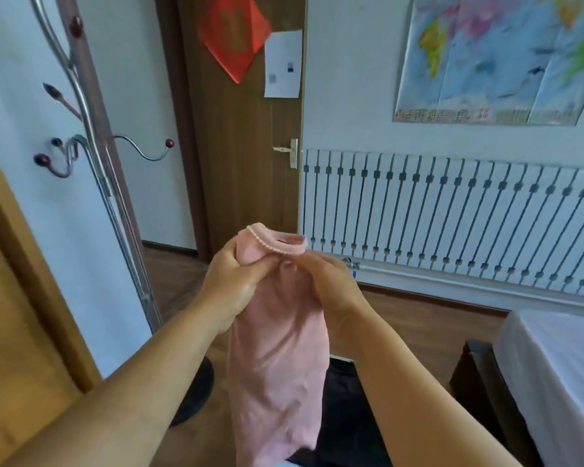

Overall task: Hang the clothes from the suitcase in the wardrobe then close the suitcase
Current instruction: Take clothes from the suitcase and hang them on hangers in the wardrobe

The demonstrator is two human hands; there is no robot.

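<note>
Pink knit garment (279, 348), light, soft and limp, hanging at chest height before the door (243, 146): left hand (231, 281) and right hand (331, 281) are pinching its beaded neckline (267, 246) with closed fingers, likely the best hold

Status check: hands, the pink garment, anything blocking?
Left hand and right hand both gripping the pale pink knit garment near its beaded neckline. Garment hanging free, no hanger visible. Metal coat stand at left, clear.
</note>
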